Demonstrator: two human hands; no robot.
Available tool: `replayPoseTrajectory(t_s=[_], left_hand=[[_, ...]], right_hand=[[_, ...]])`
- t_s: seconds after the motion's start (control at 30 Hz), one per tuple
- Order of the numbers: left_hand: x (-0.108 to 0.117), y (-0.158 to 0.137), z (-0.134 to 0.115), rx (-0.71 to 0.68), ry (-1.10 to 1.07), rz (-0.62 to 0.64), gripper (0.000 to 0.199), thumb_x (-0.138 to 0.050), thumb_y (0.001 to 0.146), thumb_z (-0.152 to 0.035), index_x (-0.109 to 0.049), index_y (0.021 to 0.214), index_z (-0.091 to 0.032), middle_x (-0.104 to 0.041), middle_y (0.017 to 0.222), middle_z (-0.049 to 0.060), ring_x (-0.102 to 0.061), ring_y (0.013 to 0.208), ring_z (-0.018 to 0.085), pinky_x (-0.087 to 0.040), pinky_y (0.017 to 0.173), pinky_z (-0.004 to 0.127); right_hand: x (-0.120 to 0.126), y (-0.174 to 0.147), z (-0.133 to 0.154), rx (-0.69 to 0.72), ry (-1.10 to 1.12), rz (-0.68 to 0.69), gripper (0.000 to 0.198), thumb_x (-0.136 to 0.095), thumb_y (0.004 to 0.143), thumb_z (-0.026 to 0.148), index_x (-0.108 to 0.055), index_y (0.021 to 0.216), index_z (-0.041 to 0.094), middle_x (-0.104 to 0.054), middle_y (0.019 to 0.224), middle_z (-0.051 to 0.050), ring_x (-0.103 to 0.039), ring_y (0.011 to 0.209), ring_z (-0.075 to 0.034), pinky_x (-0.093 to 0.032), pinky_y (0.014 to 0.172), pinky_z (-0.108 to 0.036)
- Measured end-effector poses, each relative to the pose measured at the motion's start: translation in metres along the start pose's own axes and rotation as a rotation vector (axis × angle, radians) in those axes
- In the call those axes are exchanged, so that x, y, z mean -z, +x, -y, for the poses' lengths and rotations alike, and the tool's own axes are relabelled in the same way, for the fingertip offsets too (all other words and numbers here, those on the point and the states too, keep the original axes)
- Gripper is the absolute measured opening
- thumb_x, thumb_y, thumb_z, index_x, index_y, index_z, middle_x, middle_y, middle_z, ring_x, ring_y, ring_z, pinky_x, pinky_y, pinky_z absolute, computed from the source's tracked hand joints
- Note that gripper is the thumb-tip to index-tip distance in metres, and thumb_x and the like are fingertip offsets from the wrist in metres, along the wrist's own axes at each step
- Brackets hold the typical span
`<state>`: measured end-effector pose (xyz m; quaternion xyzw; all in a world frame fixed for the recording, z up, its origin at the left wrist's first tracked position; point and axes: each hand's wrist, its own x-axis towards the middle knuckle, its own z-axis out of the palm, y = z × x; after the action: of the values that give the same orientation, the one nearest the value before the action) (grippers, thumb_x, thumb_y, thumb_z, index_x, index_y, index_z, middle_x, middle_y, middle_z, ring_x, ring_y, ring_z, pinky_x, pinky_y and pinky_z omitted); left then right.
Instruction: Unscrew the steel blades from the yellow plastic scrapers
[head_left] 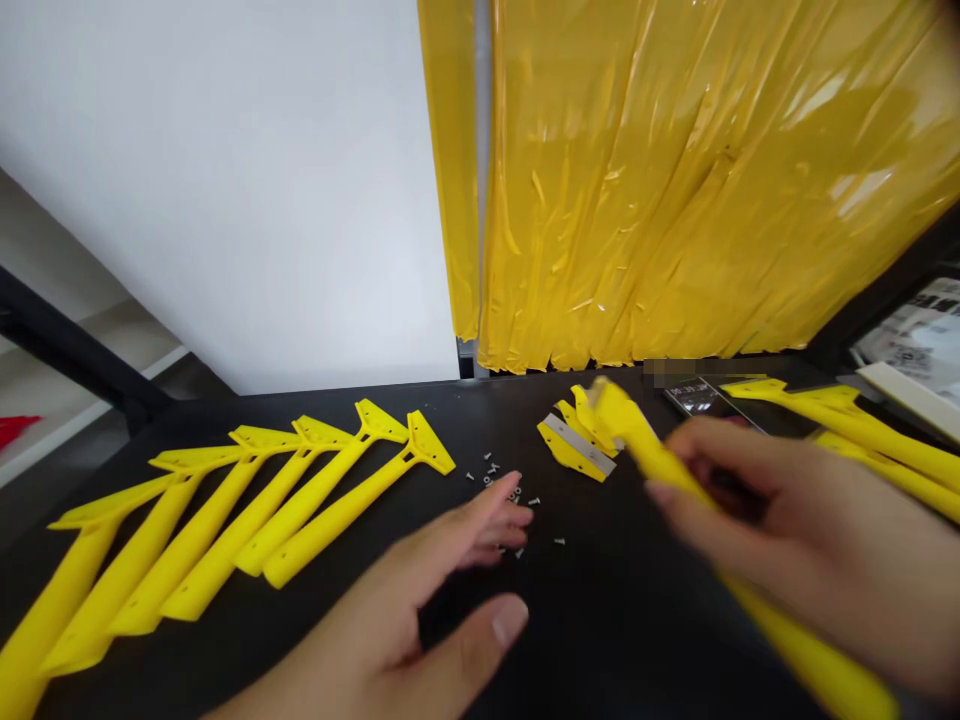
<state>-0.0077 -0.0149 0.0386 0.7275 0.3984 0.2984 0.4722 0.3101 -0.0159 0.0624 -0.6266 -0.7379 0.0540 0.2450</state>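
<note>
Two hands: right [795, 540] grips scraper [652, 450], left [420, 590] over screws [517, 495].

Small screws [517, 495] just beyond left hand [405, 620] fingertips, row of scrapers [247, 520] left of them, blade plates [577, 445] beyond right hand [810, 550] fingers

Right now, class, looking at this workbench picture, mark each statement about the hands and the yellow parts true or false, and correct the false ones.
1. The right hand holds a yellow scraper handle. True.
2. The left hand grips a screwdriver. False: it is open and empty, fingertips by the small screws.
3. A row of yellow scraper handles lies left of the hands. True.
4. The table is white. False: it is black.
5. A red curtain hangs behind. False: the plastic curtain is yellow.
</note>
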Motion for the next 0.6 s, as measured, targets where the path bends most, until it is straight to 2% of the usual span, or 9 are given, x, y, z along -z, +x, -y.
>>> replayPoseTrajectory(t_s=[0.03, 0.1, 0.13, 0.2, 0.27, 0.37, 0.47, 0.53, 0.6], left_hand=[[-0.009, -0.002, -0.002, 0.069, -0.291, 0.083, 0.060, -0.065, 0.103, -0.048, -0.044, 0.160, -0.048, -0.060, 0.158, 0.002, -0.066, 0.134, 0.027, -0.055, 0.114, 0.048], [-0.024, -0.002, -0.004, 0.235, -0.763, 0.093, 0.051, -0.063, 0.102, -0.054, -0.057, 0.152, -0.041, -0.062, 0.156, 0.006, -0.069, 0.129, 0.030, -0.056, 0.111, 0.051], [-0.030, 0.000, -0.003, 0.307, -0.913, 0.063, 0.047, -0.062, 0.103, -0.053, -0.062, 0.148, -0.038, -0.067, 0.150, 0.007, -0.071, 0.125, 0.029, -0.056, 0.110, 0.050], [-0.036, 0.005, 0.000, 0.398, -1.062, -0.038, 0.037, -0.064, 0.104, -0.046, -0.069, 0.136, -0.029, -0.076, 0.133, 0.008, -0.074, 0.116, 0.027, -0.057, 0.106, 0.045], [-0.037, 0.010, 0.006, 0.452, -1.102, -0.084, 0.029, -0.068, 0.101, -0.044, -0.073, 0.120, -0.022, -0.080, 0.112, 0.009, -0.077, 0.104, 0.027, -0.059, 0.098, 0.042], [-0.035, 0.012, 0.014, 0.537, -1.067, -0.048, 0.036, -0.062, 0.102, -0.051, -0.070, 0.094, -0.017, -0.074, 0.083, 0.007, -0.075, 0.077, 0.024, -0.061, 0.080, 0.037], [-0.032, 0.011, 0.018, 0.605, -0.984, -0.013, 0.044, -0.052, 0.106, -0.055, -0.061, 0.083, -0.019, -0.061, 0.062, 0.000, -0.053, 0.048, 0.011, -0.054, 0.059, 0.027], [-0.030, 0.011, 0.018, 0.660, -0.930, 0.002, 0.042, -0.052, 0.106, -0.056, -0.059, 0.083, -0.021, -0.052, 0.057, -0.004, -0.039, 0.043, 0.008, -0.042, 0.048, 0.020], [-0.028, 0.011, 0.018, 0.710, -0.920, 0.023, 0.042, -0.053, 0.105, -0.058, -0.058, 0.084, -0.021, -0.048, 0.058, -0.005, -0.032, 0.043, 0.007, -0.031, 0.041, 0.017]], right_hand=[[-0.009, 0.001, 0.030, 0.073, 0.026, 0.041, 0.019, -0.063, 0.093, 0.038, -0.060, 0.079, 0.026, -0.057, 0.054, 0.006, -0.053, 0.040, -0.012, -0.035, 0.037, -0.024], [-0.028, 0.003, 0.073, 0.198, 0.071, 0.107, 0.008, -0.063, 0.091, 0.031, -0.060, 0.088, 0.025, -0.065, 0.064, 0.004, -0.059, 0.044, -0.013, -0.038, 0.038, -0.024], [-0.035, 0.003, 0.085, 0.294, 0.138, 0.172, 0.010, -0.063, 0.091, 0.027, -0.063, 0.100, 0.023, -0.072, 0.076, 0.002, -0.067, 0.055, -0.015, -0.048, 0.046, -0.024], [-0.045, 0.004, 0.094, 0.417, 0.201, 0.177, 0.024, -0.062, 0.091, 0.024, -0.064, 0.115, 0.020, -0.077, 0.095, -0.004, -0.075, 0.079, -0.021, -0.062, 0.070, -0.032], [-0.044, 0.007, 0.088, 0.427, 0.274, 0.090, 0.020, -0.056, 0.096, 0.021, -0.065, 0.115, 0.022, -0.076, 0.099, -0.005, -0.075, 0.088, -0.022, -0.062, 0.080, -0.035], [-0.031, 0.018, 0.069, 0.359, 0.345, -0.033, 0.023, -0.048, 0.104, 0.015, -0.064, 0.112, 0.028, -0.072, 0.100, -0.002, -0.071, 0.090, -0.016, -0.059, 0.077, -0.027], [-0.019, 0.028, 0.054, 0.439, 0.243, -0.101, 0.028, -0.053, 0.104, 0.017, -0.065, 0.126, 0.029, -0.067, 0.116, -0.005, -0.065, 0.109, -0.019, -0.056, 0.088, -0.030], [-0.016, 0.031, 0.048, 0.501, 0.202, -0.130, 0.027, -0.056, 0.103, 0.016, -0.065, 0.127, 0.027, -0.066, 0.109, -0.005, -0.065, 0.102, -0.018, -0.054, 0.088, -0.031], [-0.017, 0.029, 0.043, 0.496, 0.247, -0.161, 0.022, -0.057, 0.103, 0.014, -0.062, 0.121, 0.026, -0.067, 0.097, -0.002, -0.064, 0.086, -0.016, -0.053, 0.079, -0.030]])
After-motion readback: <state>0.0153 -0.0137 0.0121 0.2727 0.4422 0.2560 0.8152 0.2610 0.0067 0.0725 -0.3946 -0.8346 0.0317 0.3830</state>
